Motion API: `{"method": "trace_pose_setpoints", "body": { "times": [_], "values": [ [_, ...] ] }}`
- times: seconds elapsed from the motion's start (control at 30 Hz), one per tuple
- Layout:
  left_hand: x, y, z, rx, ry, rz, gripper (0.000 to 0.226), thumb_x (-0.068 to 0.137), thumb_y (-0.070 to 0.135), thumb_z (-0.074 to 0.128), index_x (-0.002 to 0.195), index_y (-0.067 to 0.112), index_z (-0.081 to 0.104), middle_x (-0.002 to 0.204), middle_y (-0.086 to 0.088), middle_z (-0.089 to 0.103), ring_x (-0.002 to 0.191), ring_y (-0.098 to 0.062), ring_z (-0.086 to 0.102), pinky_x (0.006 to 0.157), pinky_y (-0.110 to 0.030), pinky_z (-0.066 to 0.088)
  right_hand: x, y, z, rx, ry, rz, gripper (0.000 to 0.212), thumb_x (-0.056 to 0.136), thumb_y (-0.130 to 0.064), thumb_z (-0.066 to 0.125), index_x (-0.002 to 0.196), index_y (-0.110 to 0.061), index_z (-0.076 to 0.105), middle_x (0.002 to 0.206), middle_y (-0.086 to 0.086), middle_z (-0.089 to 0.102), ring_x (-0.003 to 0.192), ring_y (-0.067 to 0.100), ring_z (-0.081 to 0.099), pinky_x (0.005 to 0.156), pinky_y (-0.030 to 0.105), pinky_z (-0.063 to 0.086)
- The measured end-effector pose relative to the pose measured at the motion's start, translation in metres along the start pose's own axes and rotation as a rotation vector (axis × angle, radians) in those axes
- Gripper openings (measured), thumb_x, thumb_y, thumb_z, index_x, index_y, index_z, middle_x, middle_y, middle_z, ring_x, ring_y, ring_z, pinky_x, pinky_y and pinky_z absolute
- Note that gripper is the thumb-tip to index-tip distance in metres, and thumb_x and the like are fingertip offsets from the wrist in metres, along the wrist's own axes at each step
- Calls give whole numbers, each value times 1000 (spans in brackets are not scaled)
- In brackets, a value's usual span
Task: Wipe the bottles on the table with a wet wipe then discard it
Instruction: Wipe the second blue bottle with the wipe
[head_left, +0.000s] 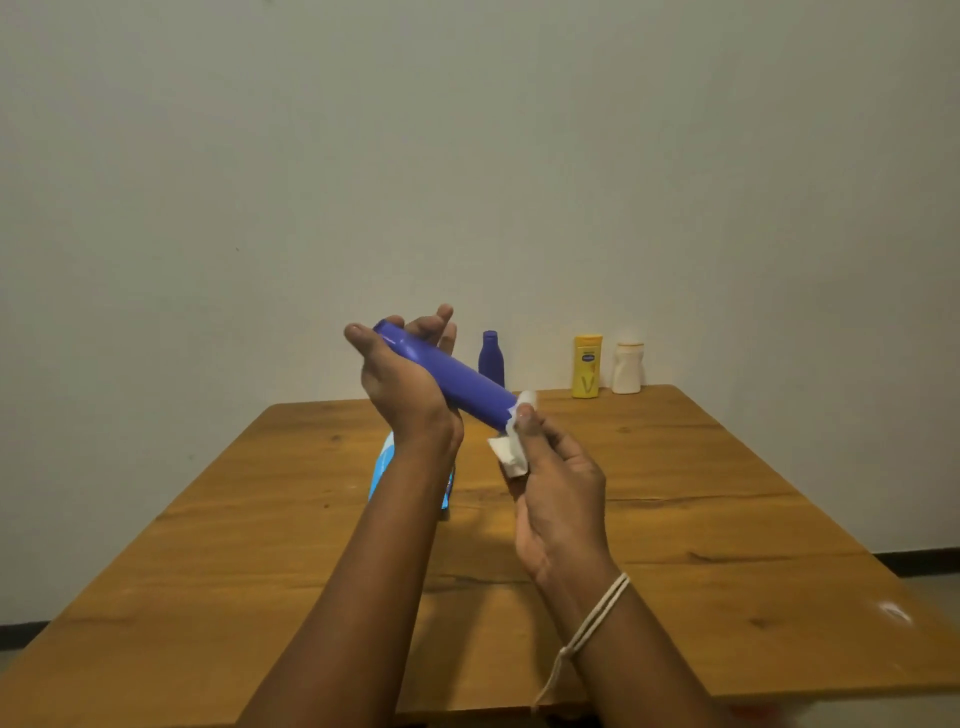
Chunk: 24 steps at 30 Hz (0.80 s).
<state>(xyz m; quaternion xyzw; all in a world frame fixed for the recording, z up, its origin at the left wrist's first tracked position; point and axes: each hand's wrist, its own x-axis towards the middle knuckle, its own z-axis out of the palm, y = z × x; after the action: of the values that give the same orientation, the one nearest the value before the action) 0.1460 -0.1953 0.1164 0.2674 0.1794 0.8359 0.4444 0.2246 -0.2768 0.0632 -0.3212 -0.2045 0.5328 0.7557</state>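
My left hand (402, 382) holds a long blue bottle (457, 382) tilted in the air above the wooden table (675, 519), its upper end between thumb and fingers. My right hand (558, 483) pinches a white wet wipe (511, 452) against the bottle's lower end. Three more bottles stand at the table's far edge: a small blue one (492, 358), a yellow one (587, 366) and a white one (627, 368).
A blue wipes pack (384, 462) lies on the table, mostly hidden behind my left forearm. A plain wall rises right behind the table's far edge. A pale cord is tied round my right wrist.
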Motion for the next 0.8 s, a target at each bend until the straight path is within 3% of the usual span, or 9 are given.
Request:
{"method": "trace_pose_setpoints", "body": {
  "times": [0.27, 0.37, 0.47, 0.53, 0.6, 0.7, 0.8],
  "values": [
    [-4, -21, -16, 140, -95, 37, 43, 106, 54, 35, 104, 16, 56, 68, -2, 67, 69, -21, 72, 73, -33, 61, 30, -4, -13, -24, 42, 153, 15, 86, -17, 74, 100, -16, 68, 108, 13, 69, 100, 25, 68, 69, 31, 57],
    [4, -38, -15, 232, -153, 108, 44, 104, 57, 38, 104, 17, 58, 71, -1, 70, 73, -23, 74, 76, -32, 62, 38, 8, -28, -99, 14, 193, 15, 82, -17, 78, 95, -12, 72, 101, 13, 73, 93, 25, 71, 66, 32, 57],
    [18, -60, -13, 412, -213, 119, 42, 90, 61, 55, 103, 21, 60, 80, 0, 76, 85, -21, 77, 76, -28, 63, 50, 11, -46, -147, -14, 218, 13, 79, -16, 79, 89, -8, 75, 86, 12, 77, 79, 21, 72, 61, 33, 59],
    [31, -80, -14, 574, -304, 84, 28, 90, 49, 69, 98, 23, 61, 81, 7, 74, 78, -9, 73, 67, -20, 58, 70, 7, -58, -209, 1, 178, 13, 79, -15, 80, 87, -7, 75, 85, 11, 77, 77, 20, 71, 66, 35, 59],
    [47, -101, -13, 716, -425, 0, 19, 94, 40, 71, 96, 23, 63, 84, 4, 68, 73, -8, 64, 64, -24, 53, 93, 1, -69, -272, 29, 126, 15, 80, -15, 81, 89, -6, 75, 89, 12, 77, 79, 19, 70, 70, 35, 59],
    [74, -138, -6, 974, -658, -156, 32, 95, 50, 64, 109, 21, 61, 115, -13, 61, 87, -19, 63, 73, -30, 50, 131, -7, -84, -382, 56, 81, 19, 81, -20, 81, 95, -10, 76, 92, 7, 78, 82, 17, 71, 63, 28, 56],
    [103, -176, 1, 1220, -840, -180, 40, 91, 52, 68, 116, 22, 61, 110, 0, 66, 95, -17, 65, 77, -29, 49, 169, -12, -94, -517, 60, 34, 15, 82, -27, 80, 94, -19, 76, 92, -1, 77, 87, 15, 71, 60, 24, 55]
  ]
}}
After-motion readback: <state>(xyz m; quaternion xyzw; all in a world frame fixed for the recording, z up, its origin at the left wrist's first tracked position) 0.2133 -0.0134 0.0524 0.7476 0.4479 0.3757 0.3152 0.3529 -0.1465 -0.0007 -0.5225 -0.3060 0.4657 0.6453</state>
